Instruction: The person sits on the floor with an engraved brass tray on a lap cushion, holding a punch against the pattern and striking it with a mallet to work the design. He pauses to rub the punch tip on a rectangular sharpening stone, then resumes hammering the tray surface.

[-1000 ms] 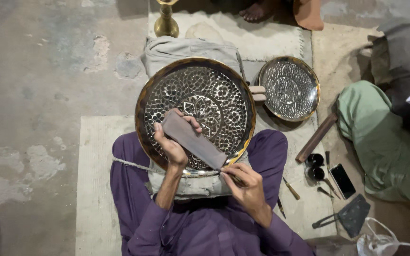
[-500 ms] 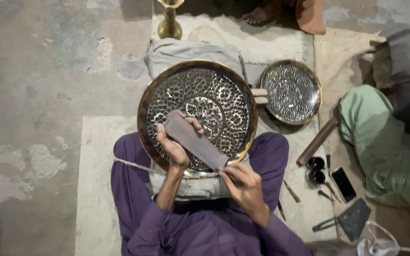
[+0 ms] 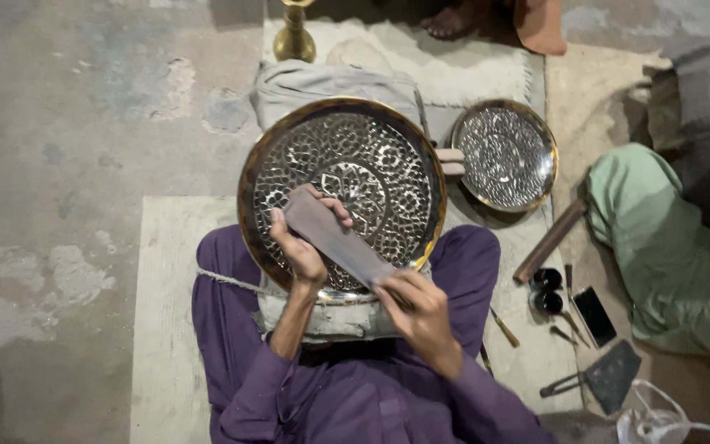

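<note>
I sit on the floor with one large round tray (image 3: 371,140) leaning on my lap. It is metal, with a brass-coloured rim and a face full of small engraved flower and circle patterns that shine silver and dark.

My left hand (image 3: 297,251) is closed around the upper end of one flat grey strip (image 3: 334,238); the fingers wrap over its edge and the thumb presses below. My right hand (image 3: 421,308) is closed on the lower end of the same strip, so both grips hold it. The strip is long, dull and smooth, and it lies slanted across the lower part of the tray, touching the engraved face between my two hands.

Under the tray, close to my grips, there is one pale folded cloth (image 3: 322,316) on my purple clothes.

To the right of my right hand, well apart, lies one smaller round tray (image 3: 507,156) of the same engraved metal, flat on a light mat (image 3: 166,329). Further right of that hand I count two small dark round cups (image 3: 546,290), one black phone (image 3: 594,316), one long brown wooden stick (image 3: 549,242) and one dark flat trowel-like tool (image 3: 606,378). Far beyond my grips stands one brass stand (image 3: 294,37).
</note>
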`<state>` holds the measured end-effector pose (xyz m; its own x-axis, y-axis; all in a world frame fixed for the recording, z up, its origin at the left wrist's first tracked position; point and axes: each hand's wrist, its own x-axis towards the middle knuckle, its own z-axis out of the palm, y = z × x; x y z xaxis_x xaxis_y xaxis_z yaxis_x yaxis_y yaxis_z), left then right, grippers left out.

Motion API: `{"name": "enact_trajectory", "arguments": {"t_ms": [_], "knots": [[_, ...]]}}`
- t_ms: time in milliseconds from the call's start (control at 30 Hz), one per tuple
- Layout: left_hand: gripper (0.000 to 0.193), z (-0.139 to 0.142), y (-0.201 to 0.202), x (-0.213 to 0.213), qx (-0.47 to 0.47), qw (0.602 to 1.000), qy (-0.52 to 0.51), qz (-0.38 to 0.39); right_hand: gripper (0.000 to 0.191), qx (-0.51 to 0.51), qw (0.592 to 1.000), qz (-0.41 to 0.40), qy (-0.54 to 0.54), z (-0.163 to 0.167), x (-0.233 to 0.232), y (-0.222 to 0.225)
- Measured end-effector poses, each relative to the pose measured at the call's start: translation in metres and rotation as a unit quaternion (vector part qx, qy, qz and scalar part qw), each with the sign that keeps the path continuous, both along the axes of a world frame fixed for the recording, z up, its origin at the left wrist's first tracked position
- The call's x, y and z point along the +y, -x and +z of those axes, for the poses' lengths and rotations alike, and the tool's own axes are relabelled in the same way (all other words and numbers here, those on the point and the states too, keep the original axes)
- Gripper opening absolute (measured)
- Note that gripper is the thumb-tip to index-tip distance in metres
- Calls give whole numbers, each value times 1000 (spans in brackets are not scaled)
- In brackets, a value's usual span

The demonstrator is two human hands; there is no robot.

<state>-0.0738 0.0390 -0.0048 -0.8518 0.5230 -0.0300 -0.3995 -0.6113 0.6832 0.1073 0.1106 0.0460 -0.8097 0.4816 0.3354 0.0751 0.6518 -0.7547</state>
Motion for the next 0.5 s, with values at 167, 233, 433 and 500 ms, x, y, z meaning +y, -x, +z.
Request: {"name": "enact_trajectory", "arguments": {"t_ms": [167,233,433,500], "knots": [[67,2,2,-2,12,1000,0,1,14,-33,999,23,-2,-3,5,25],[67,3,2,-2,11,1000,4,-6,15,-29,999,19,-20,0,4,13],[68,3,0,-2,26,1000,4,-1,16,-6,999,-17,-38,2,-1,-2],[68,3,2,-2,16,1000,1,-6,15,-19,1000,2,-11,-2,1,17]]}}
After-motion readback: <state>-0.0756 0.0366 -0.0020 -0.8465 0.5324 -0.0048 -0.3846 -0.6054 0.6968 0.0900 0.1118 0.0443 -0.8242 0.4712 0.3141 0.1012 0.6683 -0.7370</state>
